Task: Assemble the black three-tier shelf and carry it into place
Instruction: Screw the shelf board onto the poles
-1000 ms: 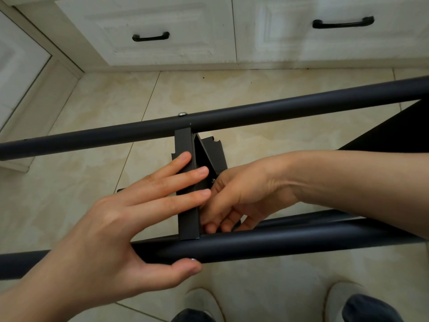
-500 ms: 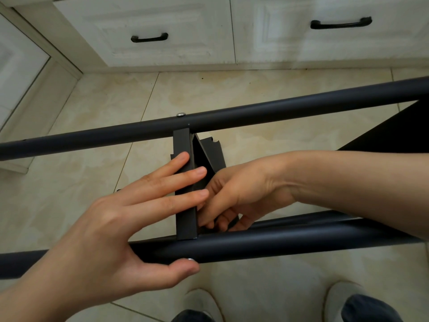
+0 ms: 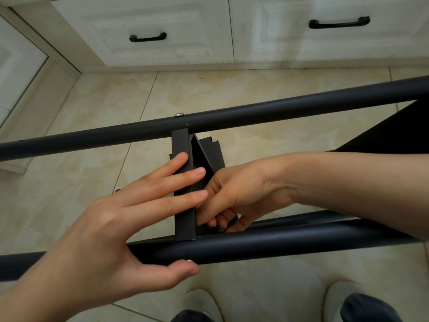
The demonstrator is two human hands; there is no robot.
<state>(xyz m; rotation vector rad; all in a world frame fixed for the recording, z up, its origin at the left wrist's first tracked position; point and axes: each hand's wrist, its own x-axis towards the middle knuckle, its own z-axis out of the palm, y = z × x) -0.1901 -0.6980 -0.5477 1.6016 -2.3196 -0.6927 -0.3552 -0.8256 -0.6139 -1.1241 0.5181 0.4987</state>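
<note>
Black three-tier shelf (image 3: 325, 102): unfinished, lying on its side above the tiled floor (image 3: 232, 89), just in front of the person's shoes (image 3: 202, 303); two long tubes run across the view.
Joint under work: cross bracket (image 3: 181, 147) spans from the far tube (image 3: 92, 138) to the near tube (image 3: 290, 240), set square to both.
Fasteners: screw head (image 3: 179, 114) sits on top of the far tube above the bracket; second screw (image 3: 190, 260) shows on the underside of the near tube. Tightness of either is not visible.
Left side: left grip (image 3: 109, 231) is open-handed, fingers straight and pressed flat on the bracket's outer face, thumb under the near tube touching the second screw.
Right side: right grip (image 3: 241, 194) reaches in from the right, fingers curled down behind the bracket beside the near tube. What they pinch is hidden, so holding or empty cannot be told.
Change: over the last second the left grip has not shifted; the right fingers have worked slightly lower toward the near joint. Bracket and tubes are unmoved.
Meaning: judged as fastening of the near joint under way, with the left grip steadying the bracket against turning.
Progress: assembly incomplete; carrying into place not yet begun.
Risk: if the flat press slackens, the bracket may twist out of square.
</note>
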